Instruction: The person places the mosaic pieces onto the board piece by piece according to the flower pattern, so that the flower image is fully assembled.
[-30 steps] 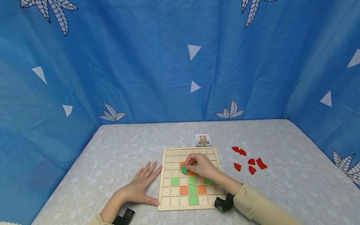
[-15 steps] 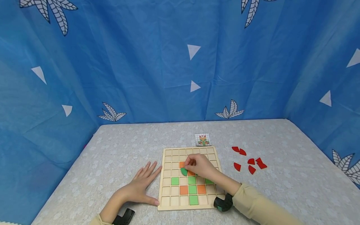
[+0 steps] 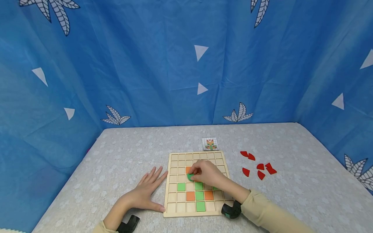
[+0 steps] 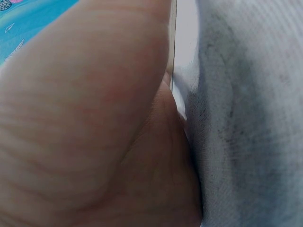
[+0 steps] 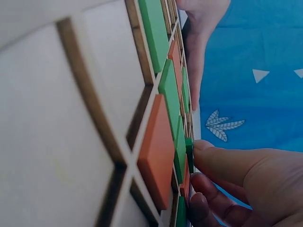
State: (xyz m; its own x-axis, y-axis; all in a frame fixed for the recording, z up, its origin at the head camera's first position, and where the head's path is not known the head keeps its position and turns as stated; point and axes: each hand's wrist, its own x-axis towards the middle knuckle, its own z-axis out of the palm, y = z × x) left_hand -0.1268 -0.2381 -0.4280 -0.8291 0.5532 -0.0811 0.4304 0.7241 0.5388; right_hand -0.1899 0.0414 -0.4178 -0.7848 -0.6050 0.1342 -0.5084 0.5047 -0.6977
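A wooden grid board [image 3: 172,215] lies on the table, holding light green square tiles [image 3: 200,206] and orange square tiles [image 3: 190,196] in some cells. Over its middle my right hand [image 3: 208,171] holds a dark green quarter-circle tile [image 3: 190,177] at an upper-middle cell, just below an orange square. In the right wrist view the thumb is at the edge of this dark green tile [image 5: 189,147], the other fingers curled close to the board. My left hand [image 3: 145,192] lies with fingers spread on the table, thumb and fingertips at the board's left edge.
Several red pieces [image 3: 260,175], mostly quarter-circles, are scattered on the table right of the board. A small pattern card [image 3: 209,144] lies behind the board's far edge. Blue curtains [image 3: 145,64] enclose the table at the back and sides.
My right hand has stayed over the same cell; its thumb and fingers have shifted on the dark green tile, covering more of it. The left hand has not moved.
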